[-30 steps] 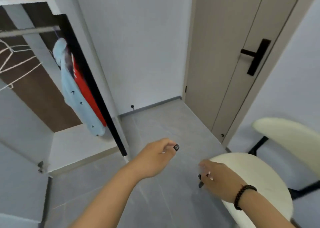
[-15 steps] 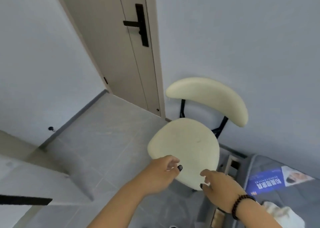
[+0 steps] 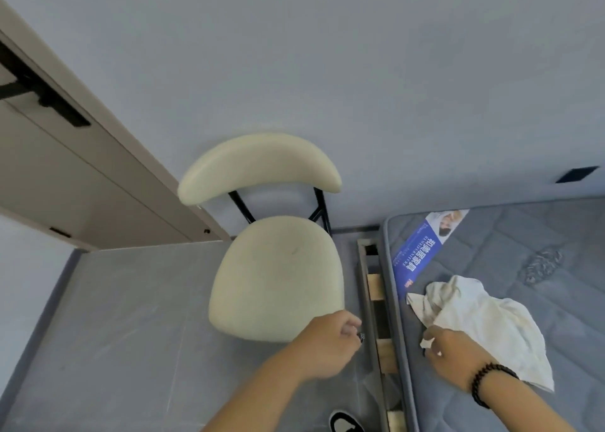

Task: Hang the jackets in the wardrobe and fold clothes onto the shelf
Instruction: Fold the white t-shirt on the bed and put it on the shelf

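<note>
Our right hand (image 3: 453, 354) rests at the near edge of a crumpled white garment (image 3: 481, 323) on the grey mattress (image 3: 523, 251), its fingers (image 3: 429, 336) curled onto the cloth, though we cannot tell whether they actually pinch it. Our left hand (image 3: 327, 343) hangs loosely curled, holding nothing, beside the bed frame (image 3: 376, 304), just left of the garment. Beyond our left fingers stands a cream chair (image 3: 278, 274), with a beige door (image 3: 82, 182) farther left and a blue label (image 3: 422, 251) past the garment.
</note>
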Action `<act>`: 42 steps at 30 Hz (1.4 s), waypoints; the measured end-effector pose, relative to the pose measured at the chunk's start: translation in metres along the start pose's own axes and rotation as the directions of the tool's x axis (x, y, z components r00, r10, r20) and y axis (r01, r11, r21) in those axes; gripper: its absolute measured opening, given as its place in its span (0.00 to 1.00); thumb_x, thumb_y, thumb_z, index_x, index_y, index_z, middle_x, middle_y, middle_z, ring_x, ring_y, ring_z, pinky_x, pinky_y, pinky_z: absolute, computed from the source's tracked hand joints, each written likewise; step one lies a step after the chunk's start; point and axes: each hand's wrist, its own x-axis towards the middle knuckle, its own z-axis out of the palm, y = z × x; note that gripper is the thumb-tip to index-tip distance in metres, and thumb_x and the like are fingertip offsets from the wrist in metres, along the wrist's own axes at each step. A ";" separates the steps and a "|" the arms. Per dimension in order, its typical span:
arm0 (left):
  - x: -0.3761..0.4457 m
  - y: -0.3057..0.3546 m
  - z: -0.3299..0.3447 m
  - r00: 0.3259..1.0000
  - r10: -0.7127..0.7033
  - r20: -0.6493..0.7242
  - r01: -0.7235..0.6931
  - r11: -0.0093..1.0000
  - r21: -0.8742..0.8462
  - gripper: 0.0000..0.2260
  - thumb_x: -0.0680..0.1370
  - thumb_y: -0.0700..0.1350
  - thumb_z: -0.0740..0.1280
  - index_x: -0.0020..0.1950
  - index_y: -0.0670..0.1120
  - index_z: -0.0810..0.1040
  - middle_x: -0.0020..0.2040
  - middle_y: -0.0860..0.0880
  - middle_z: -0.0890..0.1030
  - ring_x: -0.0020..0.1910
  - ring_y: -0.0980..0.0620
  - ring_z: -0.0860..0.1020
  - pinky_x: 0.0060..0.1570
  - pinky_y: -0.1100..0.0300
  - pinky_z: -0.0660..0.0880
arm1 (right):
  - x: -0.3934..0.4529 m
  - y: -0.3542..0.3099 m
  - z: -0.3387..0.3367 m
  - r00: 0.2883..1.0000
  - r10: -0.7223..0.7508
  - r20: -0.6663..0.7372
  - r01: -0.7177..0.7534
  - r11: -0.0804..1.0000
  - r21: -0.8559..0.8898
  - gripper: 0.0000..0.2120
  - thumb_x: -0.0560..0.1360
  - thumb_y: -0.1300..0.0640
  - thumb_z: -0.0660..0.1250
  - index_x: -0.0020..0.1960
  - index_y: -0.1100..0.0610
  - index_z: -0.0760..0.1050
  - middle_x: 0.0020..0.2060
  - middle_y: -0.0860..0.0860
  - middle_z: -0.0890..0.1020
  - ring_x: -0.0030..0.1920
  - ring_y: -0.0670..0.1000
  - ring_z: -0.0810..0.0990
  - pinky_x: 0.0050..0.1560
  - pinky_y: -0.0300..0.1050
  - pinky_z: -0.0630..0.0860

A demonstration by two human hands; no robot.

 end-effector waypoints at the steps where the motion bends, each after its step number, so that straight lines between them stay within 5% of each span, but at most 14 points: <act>1: 0.007 0.005 0.007 1.000 0.003 0.018 -0.003 1.000 0.011 0.17 0.77 0.52 0.60 0.66 0.56 0.73 0.61 0.58 0.76 0.57 0.61 0.75 0.55 0.69 0.70 | 0.002 0.012 0.005 0.999 0.037 0.019 -0.037 0.999 0.002 0.13 0.79 0.53 0.57 0.62 0.53 0.71 0.56 0.50 0.79 0.53 0.49 0.76 0.50 0.36 0.71; 11: 0.070 0.025 0.085 0.993 -0.035 0.114 0.038 0.999 -0.024 0.12 0.77 0.47 0.61 0.55 0.62 0.75 0.51 0.63 0.79 0.50 0.66 0.77 0.42 0.74 0.69 | 0.065 0.090 0.046 0.957 0.269 0.110 -0.279 0.956 0.094 0.27 0.77 0.55 0.60 0.73 0.56 0.55 0.64 0.56 0.69 0.61 0.56 0.72 0.57 0.45 0.73; 14: 0.082 0.019 0.096 0.992 -0.054 0.117 0.062 0.996 -0.071 0.14 0.74 0.45 0.60 0.49 0.65 0.73 0.51 0.62 0.80 0.49 0.61 0.80 0.44 0.70 0.74 | 0.084 0.099 0.052 0.942 0.336 0.001 -0.336 0.941 0.040 0.34 0.75 0.54 0.61 0.76 0.47 0.49 0.71 0.57 0.54 0.66 0.59 0.65 0.62 0.51 0.69; 18: 0.092 0.008 0.094 0.994 -0.075 0.079 0.086 0.985 -0.150 0.13 0.74 0.43 0.61 0.48 0.62 0.75 0.49 0.61 0.82 0.45 0.54 0.80 0.43 0.64 0.75 | 0.110 0.104 0.052 0.956 0.279 0.086 -0.274 0.959 -0.069 0.35 0.74 0.51 0.62 0.76 0.41 0.51 0.74 0.62 0.38 0.74 0.62 0.49 0.71 0.53 0.61; 20: 0.097 0.000 0.092 0.993 -0.106 0.050 0.113 0.976 -0.186 0.13 0.75 0.40 0.61 0.48 0.58 0.77 0.48 0.59 0.83 0.48 0.52 0.82 0.43 0.62 0.73 | 0.120 0.107 0.055 0.953 0.294 0.072 -0.275 0.941 -0.198 0.34 0.73 0.50 0.62 0.76 0.45 0.53 0.74 0.62 0.44 0.74 0.62 0.47 0.72 0.53 0.58; 22: 0.099 -0.006 0.091 0.990 -0.141 0.030 0.144 0.961 -0.237 0.14 0.73 0.36 0.61 0.46 0.54 0.78 0.46 0.58 0.84 0.50 0.55 0.82 0.43 0.64 0.73 | 0.124 0.108 0.058 0.959 0.284 -0.019 -0.279 0.924 -0.263 0.31 0.72 0.51 0.62 0.73 0.52 0.57 0.71 0.59 0.55 0.72 0.60 0.56 0.70 0.51 0.62; 29: 0.082 0.002 0.098 0.975 -0.221 0.024 0.214 0.907 -0.362 0.13 0.76 0.31 0.61 0.46 0.49 0.78 0.48 0.53 0.85 0.51 0.56 0.82 0.42 0.64 0.73 | 0.114 0.110 0.026 0.984 0.170 -0.051 -0.175 0.978 -0.114 0.15 0.77 0.61 0.58 0.63 0.59 0.69 0.61 0.56 0.69 0.61 0.55 0.72 0.59 0.42 0.71; 32: 0.070 0.010 0.095 0.978 -0.206 0.030 0.202 0.910 -0.362 0.16 0.74 0.30 0.57 0.47 0.49 0.77 0.49 0.54 0.85 0.49 0.60 0.82 0.40 0.68 0.73 | 0.104 0.111 0.002 0.981 0.190 -0.050 -0.195 0.973 -0.126 0.07 0.78 0.61 0.59 0.50 0.58 0.75 0.45 0.51 0.76 0.56 0.52 0.76 0.51 0.40 0.71; 37: 0.054 0.014 0.082 0.975 -0.217 -0.053 0.172 0.879 -0.444 0.10 0.77 0.36 0.63 0.48 0.49 0.79 0.45 0.55 0.85 0.47 0.59 0.83 0.40 0.67 0.74 | 0.090 0.089 -0.035 0.987 0.150 -0.066 -0.140 0.981 0.133 0.06 0.69 0.58 0.71 0.45 0.57 0.83 0.45 0.51 0.84 0.49 0.50 0.81 0.53 0.42 0.77; 42: 0.029 0.012 0.064 0.949 -0.265 -0.172 0.126 0.816 -0.564 0.08 0.77 0.36 0.63 0.49 0.48 0.79 0.43 0.55 0.85 0.44 0.57 0.83 0.41 0.63 0.74 | 0.057 0.041 -0.062 0.998 -0.044 -0.033 0.054 0.912 0.406 0.09 0.66 0.66 0.73 0.32 0.54 0.81 0.28 0.46 0.83 0.33 0.44 0.80 0.38 0.36 0.79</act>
